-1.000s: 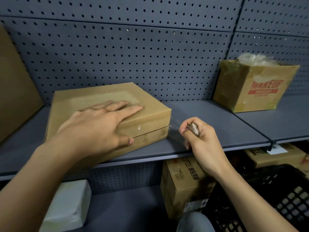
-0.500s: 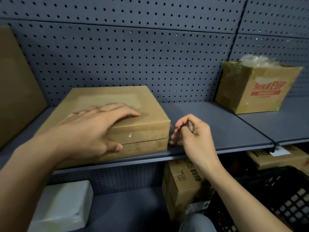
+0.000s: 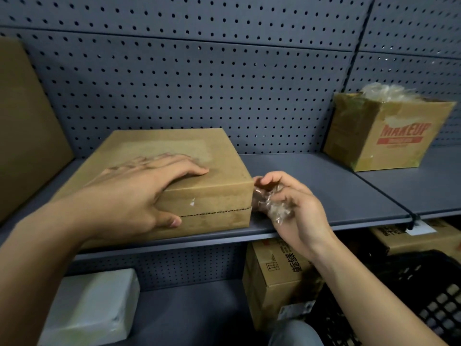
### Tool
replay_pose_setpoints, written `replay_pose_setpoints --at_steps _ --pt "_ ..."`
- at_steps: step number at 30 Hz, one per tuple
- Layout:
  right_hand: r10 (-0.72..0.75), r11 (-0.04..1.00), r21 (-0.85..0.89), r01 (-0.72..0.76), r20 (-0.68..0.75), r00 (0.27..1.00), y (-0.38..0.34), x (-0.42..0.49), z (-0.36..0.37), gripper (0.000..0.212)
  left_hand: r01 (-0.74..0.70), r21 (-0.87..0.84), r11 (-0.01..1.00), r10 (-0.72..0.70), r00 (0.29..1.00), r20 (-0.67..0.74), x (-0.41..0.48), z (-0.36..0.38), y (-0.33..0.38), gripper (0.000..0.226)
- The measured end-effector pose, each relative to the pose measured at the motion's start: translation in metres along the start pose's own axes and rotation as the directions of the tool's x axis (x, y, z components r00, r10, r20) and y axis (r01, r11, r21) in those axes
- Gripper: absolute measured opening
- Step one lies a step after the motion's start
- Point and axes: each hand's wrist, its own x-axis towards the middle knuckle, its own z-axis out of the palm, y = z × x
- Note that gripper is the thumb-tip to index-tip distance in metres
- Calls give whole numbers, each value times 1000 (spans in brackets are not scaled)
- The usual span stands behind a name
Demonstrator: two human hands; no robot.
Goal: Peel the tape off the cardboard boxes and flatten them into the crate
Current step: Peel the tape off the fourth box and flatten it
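A flat brown cardboard box point(image 3: 212, 196) lies on the grey shelf point(image 3: 324, 196). My left hand point(image 3: 139, 196) lies on its top near the front edge, fingers spread, thumb down the front face. My right hand point(image 3: 291, 208) is at the box's right front corner and holds a crumpled wad of clear tape point(image 3: 270, 203) that still reaches the corner. The black crate point(image 3: 424, 300) stands at the lower right, partly behind my right forearm.
An open box marked MAKEUP point(image 3: 389, 136) with plastic wrap on top stands at the shelf's right. A large cardboard sheet point(image 3: 27, 126) leans at the left. On the shelf below are a white parcel point(image 3: 89, 308) and printed cartons point(image 3: 277, 278). Pegboard forms the back wall.
My right hand has moved left, from off to the box's right to its right front corner, and the tape now bunches in its fingers. The left hand stays on the box top.
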Motion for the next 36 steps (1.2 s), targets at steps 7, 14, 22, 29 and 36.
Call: replay_pose_setpoints --at_steps 7,14,22,29,36 --pt "51 965 261 -20 -110 993 -8 0 7 7 -14 -29 999 14 1000 6 -2 0 2 87" --pt "-66 998 -16 64 -241 968 -36 5 -7 10 30 7 1000 -30 1000 2 -1 0 -8 88" --pt "21 914 -390 -115 -235 972 -28 8 -19 29 43 -28 999 -42 998 38 5 -1 0 88" --pt "39 923 -359 -138 -271 962 -29 12 -24 27 45 -21 999 -43 995 89 15 -1 15 91" --pt "-82 815 -575 -75 -243 967 -47 10 -29 22 75 -16 997 -73 992 99 25 0 28 94"
